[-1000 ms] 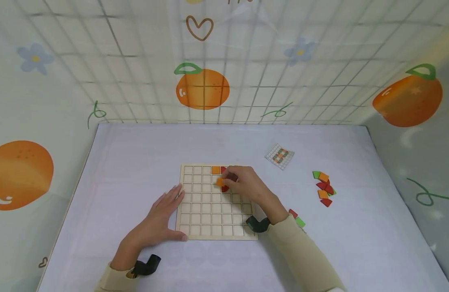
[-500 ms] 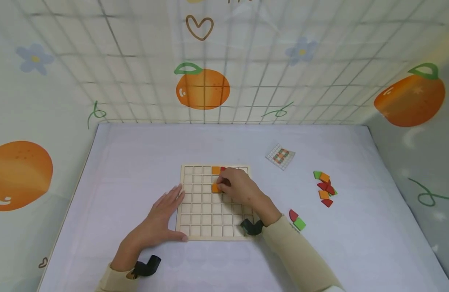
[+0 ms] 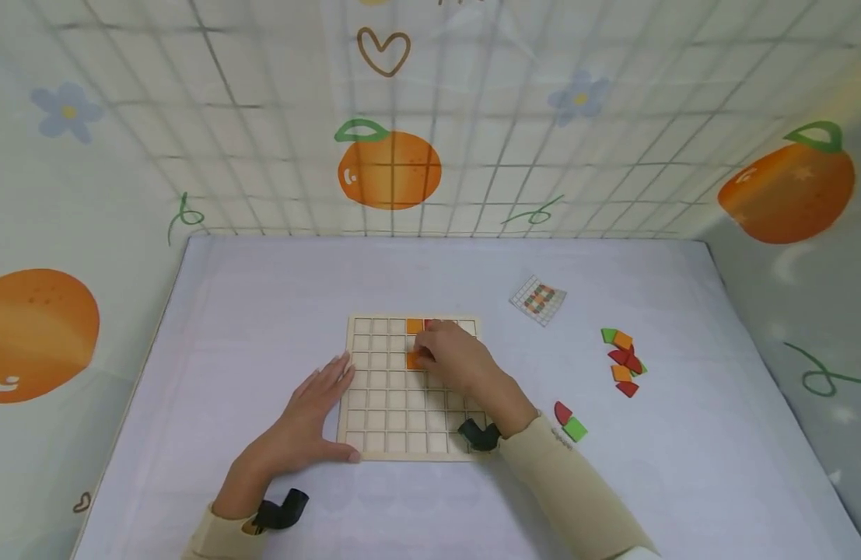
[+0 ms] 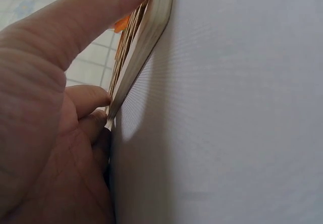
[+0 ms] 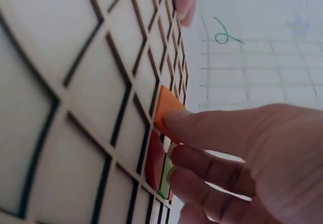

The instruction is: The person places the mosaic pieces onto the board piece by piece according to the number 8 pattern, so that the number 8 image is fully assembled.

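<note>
Pale walls [image 3: 262, 179], printed with oranges, flowers and curled green stems, bounded the light tabletop [image 3: 297, 288]. On it, the item in hand was an orange tile [image 3: 411, 361], positioned in the third row from the far edge, fourth column, of a wooden grid board [image 3: 397, 420]. My right grip [image 3: 458, 359] held this tile: the thumb bore on its face, and the remaining fingers were curled close to it. I could not tell whether the tile was fully seated in its cell.

Just beside it, on the board, was a red piece [image 5: 154, 158]; past that, a green piece [image 5: 165, 178] showed, partly covered by my fingers. A second orange tile [image 3: 414, 326] occupied the far row, same column as the first. To its right, a sliver of red was visible against my right grip.

My left grip [image 3: 311, 412] was spread, fingers extended: the fingertips touched the board's left edge, and the thumb rested at the near left corner.

Beyond the board's far right corner, a small picture card [image 3: 538, 300] lay at an angle. Right of my beige right sleeve [image 3: 577, 490], a loose red piece [image 3: 562, 413] lay against a loose green piece [image 3: 575, 429]. Farther right was a cluster of pieces [image 3: 619, 357] in green, orange and red, some overlapping. Each wrist carried a black fixture [image 3: 281, 509].
</note>
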Demonstrator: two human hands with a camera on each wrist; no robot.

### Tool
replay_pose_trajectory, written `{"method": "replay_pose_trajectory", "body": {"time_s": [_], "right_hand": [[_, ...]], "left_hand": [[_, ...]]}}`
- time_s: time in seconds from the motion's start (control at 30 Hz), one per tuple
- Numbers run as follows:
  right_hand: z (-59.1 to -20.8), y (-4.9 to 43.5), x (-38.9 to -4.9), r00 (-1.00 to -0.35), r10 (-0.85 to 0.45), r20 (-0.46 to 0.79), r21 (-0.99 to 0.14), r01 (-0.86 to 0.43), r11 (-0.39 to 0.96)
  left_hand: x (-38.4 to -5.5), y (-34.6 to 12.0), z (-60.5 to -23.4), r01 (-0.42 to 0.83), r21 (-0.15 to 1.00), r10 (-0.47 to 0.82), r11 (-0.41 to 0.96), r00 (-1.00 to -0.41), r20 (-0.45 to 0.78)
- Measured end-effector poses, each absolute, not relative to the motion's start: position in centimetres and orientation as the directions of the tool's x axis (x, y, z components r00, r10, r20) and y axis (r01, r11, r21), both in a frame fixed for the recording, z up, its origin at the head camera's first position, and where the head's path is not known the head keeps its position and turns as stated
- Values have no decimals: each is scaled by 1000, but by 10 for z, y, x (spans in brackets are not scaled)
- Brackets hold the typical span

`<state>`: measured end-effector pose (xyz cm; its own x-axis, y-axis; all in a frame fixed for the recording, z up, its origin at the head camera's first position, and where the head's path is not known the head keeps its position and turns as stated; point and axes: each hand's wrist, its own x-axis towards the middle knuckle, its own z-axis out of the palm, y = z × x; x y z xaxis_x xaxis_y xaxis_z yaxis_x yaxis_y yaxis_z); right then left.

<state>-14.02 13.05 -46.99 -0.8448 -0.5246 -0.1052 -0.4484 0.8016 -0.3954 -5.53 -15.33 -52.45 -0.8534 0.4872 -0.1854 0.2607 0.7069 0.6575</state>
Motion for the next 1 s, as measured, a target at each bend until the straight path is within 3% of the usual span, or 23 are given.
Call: {"method": "replay_pose_trajectory", "body": {"time_s": [0.33,0.6,0.87,1.0], "right_hand": [[-468,129,-125,-870,-490,-56,-244,-464,851],[-472,135,-117,-827,-563,-7,-143,-556,819],[-455,168,-109,-856,-515,48,-333,-500,800],[-442,204,-103,-888,-460,-27,-380,-416,826]], "left_hand": [[-54,-152,-524,273,651,485,709,-858,-168],[-53,-150,-520,274,666,494,694,-854,-164],[-53,-149,-520,277,669,495,690,-854,-157],[-53,-150,-522,285,665,498,691,-853,-152]]}}
